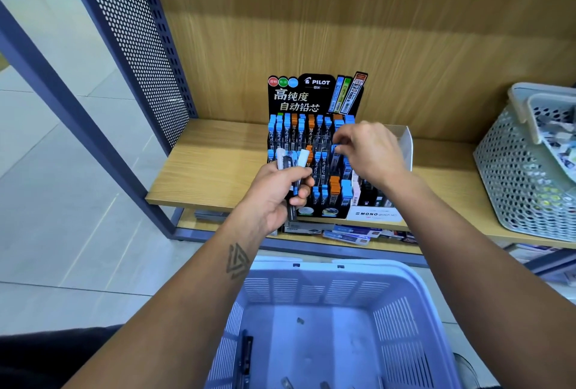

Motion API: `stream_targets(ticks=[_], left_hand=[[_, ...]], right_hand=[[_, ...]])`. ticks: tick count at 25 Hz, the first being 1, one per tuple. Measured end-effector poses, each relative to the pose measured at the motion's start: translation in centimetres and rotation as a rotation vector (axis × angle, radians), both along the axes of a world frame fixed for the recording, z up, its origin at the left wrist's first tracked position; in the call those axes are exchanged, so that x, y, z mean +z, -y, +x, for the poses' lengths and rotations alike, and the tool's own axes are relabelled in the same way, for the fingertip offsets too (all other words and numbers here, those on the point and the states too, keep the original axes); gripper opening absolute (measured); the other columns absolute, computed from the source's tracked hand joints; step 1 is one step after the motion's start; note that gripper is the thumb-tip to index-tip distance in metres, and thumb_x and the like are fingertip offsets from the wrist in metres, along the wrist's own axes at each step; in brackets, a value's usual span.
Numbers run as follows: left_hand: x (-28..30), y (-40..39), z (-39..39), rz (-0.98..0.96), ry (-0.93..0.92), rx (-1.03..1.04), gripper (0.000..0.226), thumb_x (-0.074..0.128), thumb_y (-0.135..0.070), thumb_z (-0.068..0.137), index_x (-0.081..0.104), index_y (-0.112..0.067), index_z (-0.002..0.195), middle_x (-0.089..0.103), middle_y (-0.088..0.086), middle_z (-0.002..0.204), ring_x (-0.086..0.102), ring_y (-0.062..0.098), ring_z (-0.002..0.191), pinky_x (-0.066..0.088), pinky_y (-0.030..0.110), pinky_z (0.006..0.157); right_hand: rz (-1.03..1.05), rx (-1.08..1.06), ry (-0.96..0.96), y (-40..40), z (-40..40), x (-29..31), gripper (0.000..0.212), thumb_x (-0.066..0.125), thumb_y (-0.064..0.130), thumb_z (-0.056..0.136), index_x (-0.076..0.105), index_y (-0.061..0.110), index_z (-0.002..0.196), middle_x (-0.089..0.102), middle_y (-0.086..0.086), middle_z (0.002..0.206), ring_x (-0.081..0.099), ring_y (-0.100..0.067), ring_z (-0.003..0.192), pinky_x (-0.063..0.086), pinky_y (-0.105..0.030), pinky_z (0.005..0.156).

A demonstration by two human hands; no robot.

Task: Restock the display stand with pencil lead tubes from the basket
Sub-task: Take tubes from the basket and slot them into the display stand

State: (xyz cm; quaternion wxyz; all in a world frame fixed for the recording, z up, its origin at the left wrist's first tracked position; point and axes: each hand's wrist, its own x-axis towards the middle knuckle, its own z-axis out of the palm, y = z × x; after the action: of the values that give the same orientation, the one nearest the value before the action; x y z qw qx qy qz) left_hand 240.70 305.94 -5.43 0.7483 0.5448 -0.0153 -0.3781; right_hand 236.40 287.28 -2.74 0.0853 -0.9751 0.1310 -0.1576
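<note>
A black Pilot display stand [311,98] sits on the wooden shelf, its rows filled with blue-capped and orange-capped lead tubes. My left hand [274,198] grips a bunch of lead tubes [291,162] with white and blue caps, held just in front of the stand's left side. My right hand [371,151] reaches over the stand's right side and pinches a blue-capped tube [336,151] standing in a middle row. The lilac basket [402,304] is below my arms, holding one dark tube [246,354] and a few small bits.
A grey perforated basket [511,189] with assorted items stands at the shelf's right. A clear Mono box [374,214] sits beside the stand. Packets [346,234] lie on the lower shelf. A perforated metal panel [146,55] bounds the shelf's left end.
</note>
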Motion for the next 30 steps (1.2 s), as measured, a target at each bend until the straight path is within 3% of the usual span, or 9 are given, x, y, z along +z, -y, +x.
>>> stream_targets(ticks=[7,8,11,13,18,23,30], left_hand=[[-0.4,0.2,-0.5,0.037,-0.018,-0.022,0.02,0.063,0.006,0.091,0.051,0.001,0.105,0.06,0.017,0.072,0.043,0.016,0.047,0.027,0.021,0.036],[-0.3,0.4,-0.7,0.037,-0.017,-0.033,0.019,0.064,0.006,0.091,0.052,0.001,0.104,0.06,0.016,0.072,0.043,0.016,0.048,0.027,0.021,0.036],[-0.1,1.1,-1.5,0.031,-0.003,-0.08,0.012,0.064,0.007,0.091,0.058,0.0,0.099,0.059,0.015,0.072,0.043,0.015,0.048,0.027,0.02,0.037],[0.1,1.5,-2.0,0.032,0.013,-0.103,0.013,0.063,0.007,0.092,0.061,-0.002,0.1,0.059,0.014,0.071,0.043,0.014,0.047,0.026,0.02,0.038],[0.7,1.3,-2.6,0.031,0.002,-0.115,0.01,0.063,0.003,0.093,0.062,0.003,0.104,0.068,0.025,0.084,0.044,0.013,0.046,0.028,0.019,0.037],[0.7,1.2,-2.4,0.021,-0.005,0.012,0.025,0.062,0.003,0.094,0.056,0.015,0.116,0.069,0.025,0.081,0.042,0.013,0.044,0.028,0.019,0.035],[1.2,3.6,-3.5,-0.01,-0.039,0.038,0.036,0.06,0.006,0.093,0.049,0.023,0.123,0.068,0.029,0.082,0.041,0.012,0.041,0.027,0.019,0.035]], right_hand=[[-0.029,-0.014,0.157,0.1,-0.5,-0.5,0.011,0.068,0.012,0.093,0.076,0.013,0.1,0.074,-0.002,0.103,0.061,-0.021,0.096,0.05,-0.035,0.075],[0.083,-0.012,0.152,-0.1,-0.8,-0.2,0.01,0.068,0.014,0.093,0.076,0.014,0.099,0.074,0.0,0.1,0.062,-0.019,0.093,0.052,-0.035,0.076],[0.751,0.074,0.007,-1.4,-2.2,1.1,0.012,0.071,0.026,0.093,0.076,0.015,0.094,0.074,0.0,0.082,0.065,-0.013,0.073,0.058,-0.032,0.073],[0.966,0.147,-0.063,-1.9,-3.1,1.1,0.006,0.073,0.018,0.092,0.076,0.012,0.092,0.071,-0.002,0.074,0.062,-0.012,0.066,0.054,-0.024,0.067],[0.993,0.066,0.045,-0.8,-4.1,1.2,0.012,0.072,-0.002,0.088,0.07,0.001,0.099,0.068,-0.009,0.07,0.065,-0.015,0.064,0.057,-0.026,0.067],[1.223,0.022,0.113,0.5,-5.8,2.0,0.01,0.07,-0.009,0.086,0.069,-0.005,0.094,0.071,-0.013,0.069,0.072,-0.022,0.068,0.061,-0.025,0.068],[1.482,0.027,0.17,2.7,-9.1,1.9,0.032,0.064,-0.021,0.082,0.065,-0.01,0.112,0.072,-0.026,0.095,0.074,-0.033,0.087,0.061,-0.032,0.082]])
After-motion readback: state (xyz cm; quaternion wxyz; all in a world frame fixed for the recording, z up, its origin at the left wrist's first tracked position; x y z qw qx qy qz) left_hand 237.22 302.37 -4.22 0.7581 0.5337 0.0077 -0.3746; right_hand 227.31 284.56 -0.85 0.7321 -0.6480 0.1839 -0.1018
